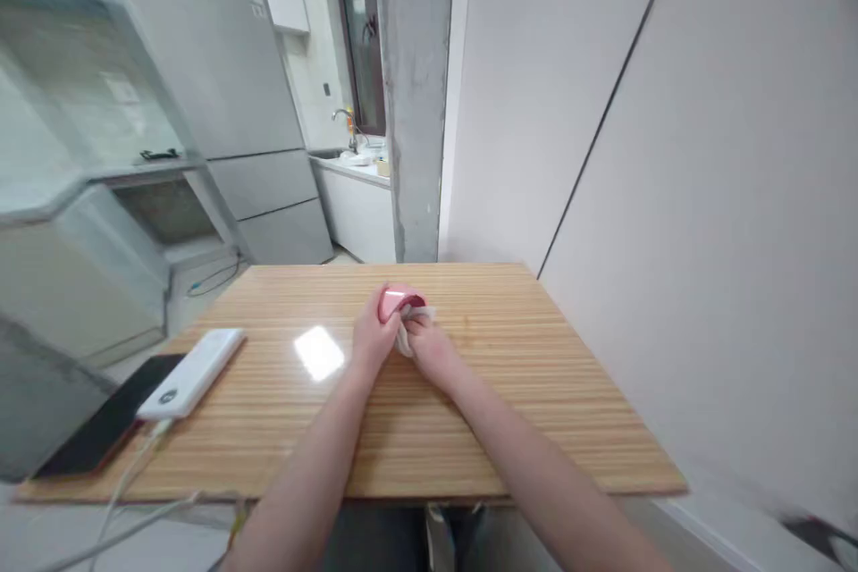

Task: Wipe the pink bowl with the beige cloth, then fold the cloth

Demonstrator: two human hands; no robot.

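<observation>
Over the middle of the wooden table, my left hand point(374, 335) is closed around the left side of a glossy pink cup point(395, 299). The cup is tilted, with its hollow side turned towards me and to the right. A white cloth or tissue point(403, 341) is bunched at the cup's opening, its loose end hanging below. My right hand point(429, 347) is closed on this white cloth and presses it at the cup's rim. My right fingertips are partly hidden by the cloth and the cup.
A white power bank point(194, 373) with a cable plugged in lies at the table's left, partly over a dark flat tablet-like thing point(111, 420). The wooden table point(556, 393) meets a pale wall on the right. A fridge point(201, 45) and sink counter point(355, 197) stand beyond.
</observation>
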